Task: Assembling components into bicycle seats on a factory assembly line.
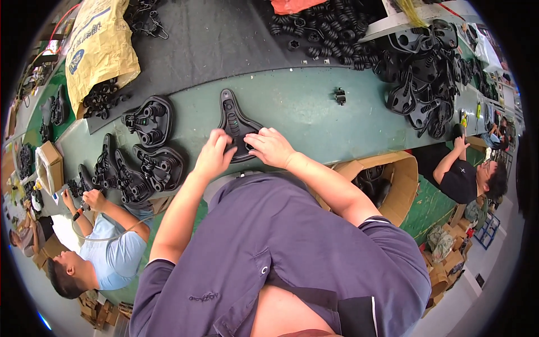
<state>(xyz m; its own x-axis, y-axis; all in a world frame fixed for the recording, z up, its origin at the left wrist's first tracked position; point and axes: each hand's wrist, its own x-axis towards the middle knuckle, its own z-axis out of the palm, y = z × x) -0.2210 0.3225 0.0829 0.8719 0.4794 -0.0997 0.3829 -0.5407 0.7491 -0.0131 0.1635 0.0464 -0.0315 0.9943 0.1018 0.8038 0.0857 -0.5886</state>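
A black bicycle saddle (pixel 229 119) lies underside up on the green bench in front of me, its narrow nose pointing away. My left hand (pixel 215 151) is at the left side of its wide end, fingers curled and slightly blurred. Whatever those fingers may hold is hidden. On the other side, my right hand (pixel 270 147) has its thumb and fingers closed on the saddle's wide rear part. A small black clamp-like part (pixel 340 96) sits apart on the bench to the right.
Several saddles with springs (pixel 160 168) are grouped at left, beside a yellow sack (pixel 101 48) of black parts. Black coil springs (pixel 337 36) are heaped at the back. More saddle parts (pixel 421 73) pile up at right, above a cardboard box (pixel 405 188). Co-workers sit at both sides.
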